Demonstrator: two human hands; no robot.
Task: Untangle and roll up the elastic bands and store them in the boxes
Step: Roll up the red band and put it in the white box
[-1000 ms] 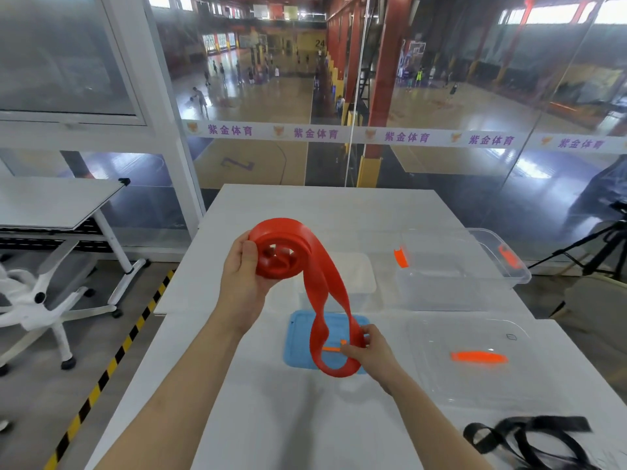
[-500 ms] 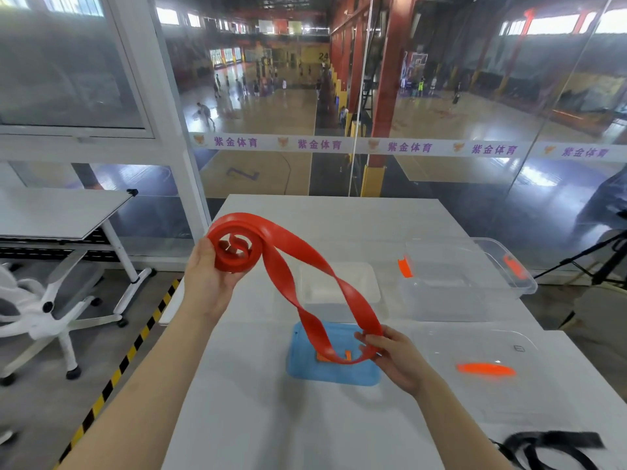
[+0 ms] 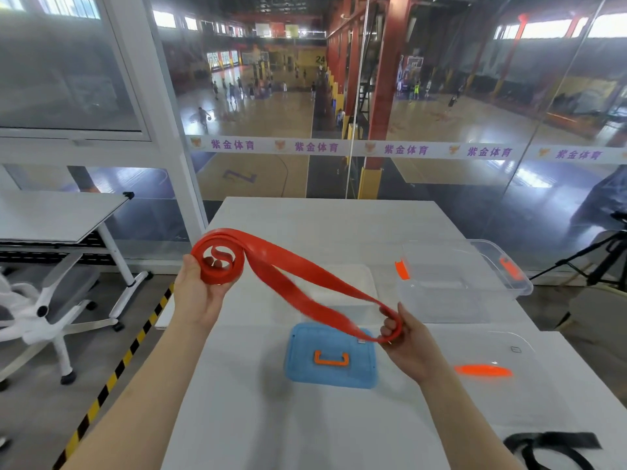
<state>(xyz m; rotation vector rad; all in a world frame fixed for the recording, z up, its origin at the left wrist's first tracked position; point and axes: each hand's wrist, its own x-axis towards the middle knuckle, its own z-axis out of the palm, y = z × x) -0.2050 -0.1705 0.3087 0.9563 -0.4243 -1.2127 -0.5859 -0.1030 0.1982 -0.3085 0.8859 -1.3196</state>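
Right hand [image 3: 403, 337] pinches the loop end of the red elastic band [image 3: 305, 286], held in the air over the blue lid [image 3: 330, 357]. Left hand [image 3: 200, 293] grips the band's coiled end. Step in hand: rolling up. The next move likely calls for winding the free length onto the coil, then placing it in the clear box [image 3: 458, 286] beyond.

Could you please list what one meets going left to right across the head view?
Office chair, left hand gripping the coiled red band, blue lid, right hand, black band.
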